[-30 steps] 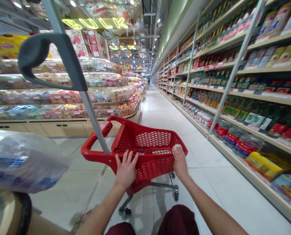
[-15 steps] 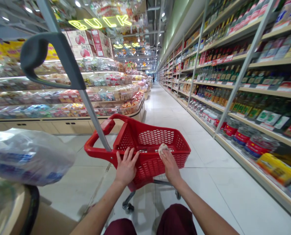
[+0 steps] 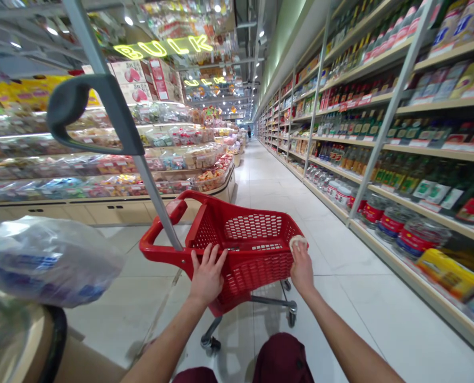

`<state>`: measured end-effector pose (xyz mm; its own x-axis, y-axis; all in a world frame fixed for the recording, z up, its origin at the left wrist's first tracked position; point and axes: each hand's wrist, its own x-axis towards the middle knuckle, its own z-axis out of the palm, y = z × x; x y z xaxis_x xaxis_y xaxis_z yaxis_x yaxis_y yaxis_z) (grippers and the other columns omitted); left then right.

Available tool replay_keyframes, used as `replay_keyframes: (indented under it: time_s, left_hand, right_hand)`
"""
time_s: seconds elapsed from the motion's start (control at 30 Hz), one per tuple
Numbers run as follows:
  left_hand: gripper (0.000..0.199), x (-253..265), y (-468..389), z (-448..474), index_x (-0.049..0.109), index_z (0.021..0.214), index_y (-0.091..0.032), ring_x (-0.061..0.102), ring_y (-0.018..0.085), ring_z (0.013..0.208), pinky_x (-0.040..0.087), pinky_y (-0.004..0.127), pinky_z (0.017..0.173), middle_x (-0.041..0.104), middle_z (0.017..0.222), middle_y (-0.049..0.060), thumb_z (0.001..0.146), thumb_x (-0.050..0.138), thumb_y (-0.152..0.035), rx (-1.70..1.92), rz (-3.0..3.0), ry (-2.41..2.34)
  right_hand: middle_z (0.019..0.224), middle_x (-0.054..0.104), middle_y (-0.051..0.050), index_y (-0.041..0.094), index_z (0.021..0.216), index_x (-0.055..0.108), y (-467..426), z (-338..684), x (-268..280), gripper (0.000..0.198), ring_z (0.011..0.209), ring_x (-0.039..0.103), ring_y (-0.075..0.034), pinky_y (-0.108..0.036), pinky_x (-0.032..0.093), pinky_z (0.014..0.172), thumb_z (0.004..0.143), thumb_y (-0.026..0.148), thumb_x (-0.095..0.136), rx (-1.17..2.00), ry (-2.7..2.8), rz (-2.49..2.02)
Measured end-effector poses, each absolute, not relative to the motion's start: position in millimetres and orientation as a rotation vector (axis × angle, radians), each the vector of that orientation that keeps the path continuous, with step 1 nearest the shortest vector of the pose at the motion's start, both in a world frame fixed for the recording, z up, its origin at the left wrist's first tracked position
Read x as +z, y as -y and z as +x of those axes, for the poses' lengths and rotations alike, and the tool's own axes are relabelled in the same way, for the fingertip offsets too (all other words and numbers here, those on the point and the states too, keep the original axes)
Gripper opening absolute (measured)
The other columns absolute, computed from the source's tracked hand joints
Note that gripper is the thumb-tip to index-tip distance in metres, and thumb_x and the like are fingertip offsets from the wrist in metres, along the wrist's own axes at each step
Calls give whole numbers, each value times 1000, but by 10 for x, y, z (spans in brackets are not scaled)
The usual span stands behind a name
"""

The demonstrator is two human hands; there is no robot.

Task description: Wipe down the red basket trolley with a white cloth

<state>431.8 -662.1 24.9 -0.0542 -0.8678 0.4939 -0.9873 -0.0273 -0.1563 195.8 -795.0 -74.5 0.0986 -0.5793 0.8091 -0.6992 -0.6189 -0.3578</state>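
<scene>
A red plastic shopping cart [image 3: 237, 274] with a perforated basket and a tall grey handle [image 3: 129, 122] stands in front of me. My left hand [image 3: 207, 274] rests on the near rim of its basket, fingers spread, the tips over the edge. At the basket's right end, my right hand [image 3: 302, 268] presses an off-white cloth [image 3: 298, 241] against the rim corner. The fingers are closed round the cloth and hide part of it. No goods show in the visible part of the basket.
Bottle-filled shelves [image 3: 380, 143] line the right side. On the left stands a tiered bulk display [image 3: 173, 159] of wrapped goods. A clear plastic bag [image 3: 49, 260] lies over a rounded counter [image 3: 25, 340] at near left. A tiled aisle floor [image 3: 256, 175] runs ahead.
My right hand has slid the cloth rightward along the near rim to the basket's right corner. The left hand has stayed on the rim. The view has shifted slightly.
</scene>
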Motion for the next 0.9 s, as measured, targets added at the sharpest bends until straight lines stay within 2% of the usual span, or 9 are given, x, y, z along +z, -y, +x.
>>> replay_keyframes:
  time_s: [0.2, 0.37, 0.53, 0.7, 0.77, 0.9]
  left_hand:
    - [63, 211, 6598, 4375, 42, 124, -23, 29, 30, 125, 5, 62, 100, 42, 131, 11, 62, 44, -11, 727, 1944, 2002]
    - [60, 232, 6584, 4360, 44, 123, -22, 29, 31, 125, 5, 62, 99, 43, 130, 12, 64, 44, -12, 708, 1954, 1991]
    - [58, 246, 6575, 4331, 44, 123, -22, 29, 30, 124, 5, 61, 100, 42, 131, 11, 65, 46, -14, 669, 1955, 1979]
    - [57, 218, 6596, 4293, 42, 124, -23, 28, 29, 125, 3, 59, 102, 41, 132, 11, 67, 48, -18, 630, 1945, 1968]
    - [56, 208, 6618, 4256, 42, 124, -23, 28, 30, 125, 2, 59, 101, 41, 132, 11, 68, 49, -20, 628, 1945, 1960]
    - [55, 222, 6555, 4320, 42, 124, -22, 28, 28, 125, 3, 56, 103, 40, 133, 10, 69, 48, -22, 627, 1884, 2027]
  right_hand:
    - [130, 43, -9, 16, 121, 48, 8055, 1785, -726, 56, 126, 28, -21, -46, 32, 100, 71, -2, 31, 1388, 1118, 2475]
    - [126, 46, -13, 12, 116, 52, 8040, 1794, -674, 54, 124, 33, -24, -46, 33, 99, 69, -2, 31, 1476, 1406, 2246]
    - [132, 41, -9, 17, 122, 47, 7920, 2167, -612, 52, 127, 26, -20, -46, 31, 100, 74, 1, 32, 1342, 918, 2613]
    - [119, 52, -14, 14, 113, 55, 8022, 2006, -539, 46, 120, 37, -23, -46, 35, 97, 75, 2, 31, 1458, 1269, 2368]
    - [120, 50, -15, 13, 113, 55, 7939, 2156, -499, 46, 122, 35, -23, -47, 33, 98, 76, 2, 31, 1458, 1259, 2378]
    - [132, 39, -13, 12, 124, 44, 7644, 2695, -414, 49, 128, 23, -22, -46, 30, 101, 78, 2, 32, 1352, 889, 2633]
